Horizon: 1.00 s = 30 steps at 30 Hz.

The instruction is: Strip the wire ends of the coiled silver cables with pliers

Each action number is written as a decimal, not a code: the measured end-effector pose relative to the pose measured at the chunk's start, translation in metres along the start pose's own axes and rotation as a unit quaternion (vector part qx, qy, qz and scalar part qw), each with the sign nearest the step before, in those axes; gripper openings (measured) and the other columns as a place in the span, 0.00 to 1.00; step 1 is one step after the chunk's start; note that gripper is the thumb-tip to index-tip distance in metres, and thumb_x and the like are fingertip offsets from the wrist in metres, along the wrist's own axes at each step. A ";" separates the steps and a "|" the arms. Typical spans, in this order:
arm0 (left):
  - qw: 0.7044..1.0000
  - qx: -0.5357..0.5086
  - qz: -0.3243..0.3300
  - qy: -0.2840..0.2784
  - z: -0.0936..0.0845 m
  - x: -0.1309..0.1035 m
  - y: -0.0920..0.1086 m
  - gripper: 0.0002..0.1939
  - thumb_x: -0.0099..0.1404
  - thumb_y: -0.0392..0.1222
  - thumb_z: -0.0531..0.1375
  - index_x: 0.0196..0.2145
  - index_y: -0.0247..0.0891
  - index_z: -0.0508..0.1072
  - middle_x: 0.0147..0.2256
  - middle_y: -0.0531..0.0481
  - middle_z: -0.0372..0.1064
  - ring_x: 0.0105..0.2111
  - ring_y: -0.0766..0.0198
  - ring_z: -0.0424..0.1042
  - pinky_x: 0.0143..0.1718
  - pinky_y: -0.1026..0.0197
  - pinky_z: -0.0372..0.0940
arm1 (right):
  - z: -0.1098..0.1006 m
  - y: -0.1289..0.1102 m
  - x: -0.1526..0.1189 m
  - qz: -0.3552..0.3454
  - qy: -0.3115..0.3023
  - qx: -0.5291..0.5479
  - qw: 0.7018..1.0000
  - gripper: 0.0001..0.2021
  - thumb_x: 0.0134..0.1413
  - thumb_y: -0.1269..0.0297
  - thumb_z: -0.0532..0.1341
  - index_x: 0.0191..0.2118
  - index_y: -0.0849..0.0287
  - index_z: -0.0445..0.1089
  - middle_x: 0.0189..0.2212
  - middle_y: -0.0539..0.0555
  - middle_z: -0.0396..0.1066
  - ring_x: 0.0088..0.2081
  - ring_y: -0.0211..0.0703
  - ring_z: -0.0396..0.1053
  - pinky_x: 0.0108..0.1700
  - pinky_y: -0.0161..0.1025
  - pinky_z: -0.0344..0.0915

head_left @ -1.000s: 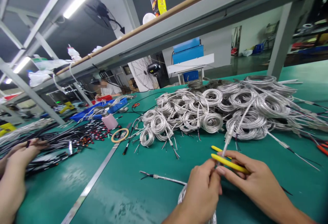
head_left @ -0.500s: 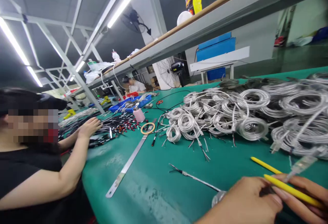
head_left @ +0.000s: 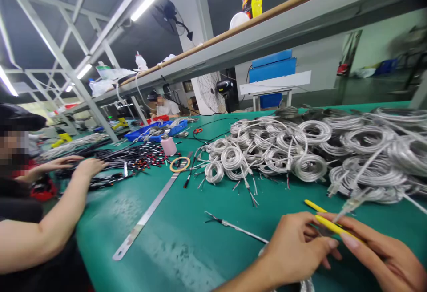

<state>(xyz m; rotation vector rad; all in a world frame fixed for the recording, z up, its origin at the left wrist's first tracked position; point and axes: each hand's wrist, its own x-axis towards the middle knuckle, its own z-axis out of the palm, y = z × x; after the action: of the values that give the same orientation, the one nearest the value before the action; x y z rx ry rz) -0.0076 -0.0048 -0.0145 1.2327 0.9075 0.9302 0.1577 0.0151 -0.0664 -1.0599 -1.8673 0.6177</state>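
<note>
My left hand (head_left: pixel 293 247) is closed at the lower right, its fingertips pinched together. Loops of a clear cable (head_left: pixel 306 285) show below and beside it; the exact grip is hidden by the fingers. That cable's stripped end, with thin bare wires (head_left: pixel 213 217), lies on the mat to the left. My right hand (head_left: pixel 383 252) is closed around a tool with two slim yellow handles (head_left: pixel 336 227), handle ends pointing left; its working end is covered. A translucent connector (head_left: pixel 352 204) slants up just behind the right fingers.
Many coiled clear cables (head_left: pixel 310 167) are heaped along the back right of the green mat (head_left: pixel 187 225). A steel ruler (head_left: pixel 147 216), a tape ring (head_left: pixel 180 170) and a pink bottle (head_left: pixel 168 146) lie left. A co-worker's arm (head_left: pixel 60 207) reaches toward black cables (head_left: pixel 133 158).
The view has shifted to the right, so everything sits further left. My left hand's fingers have moved slightly apart from the yellow handles. The right hand keeps the tool.
</note>
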 end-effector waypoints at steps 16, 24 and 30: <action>0.997 0.048 0.022 -0.057 -0.010 0.001 0.020 0.19 0.62 0.46 0.51 0.44 0.30 0.68 0.25 0.48 0.66 0.18 0.73 0.57 0.21 0.68 0.49 | -0.005 -0.041 0.021 0.066 -0.039 0.032 0.997 0.20 0.56 0.53 0.50 0.45 0.59 0.69 0.25 0.52 0.70 0.27 0.41 0.67 0.29 0.32 0.64; 0.998 0.052 0.033 0.003 -0.011 0.001 0.016 0.18 0.61 0.44 0.52 0.43 0.26 0.67 0.20 0.54 0.57 0.20 0.72 0.54 0.23 0.67 0.49 | 0.005 -0.052 0.015 0.078 -0.039 0.007 0.996 0.23 0.55 0.53 0.50 0.53 0.61 0.61 0.21 0.49 0.67 0.20 0.38 0.62 0.21 0.32 0.60; 0.997 0.060 0.042 0.013 -0.013 0.002 0.014 0.16 0.62 0.43 0.51 0.41 0.27 0.68 0.20 0.54 0.58 0.20 0.71 0.54 0.23 0.67 0.49 | 0.005 -0.051 0.018 0.080 -0.061 0.025 0.995 0.24 0.56 0.53 0.50 0.54 0.62 0.60 0.26 0.53 0.69 0.27 0.42 0.67 0.27 0.34 0.65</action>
<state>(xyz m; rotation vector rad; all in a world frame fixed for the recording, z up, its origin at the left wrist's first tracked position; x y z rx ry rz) -0.0199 0.0024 -0.0022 1.3718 0.9496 0.9726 0.1270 0.0045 -0.0232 -1.1684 -1.8732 0.8353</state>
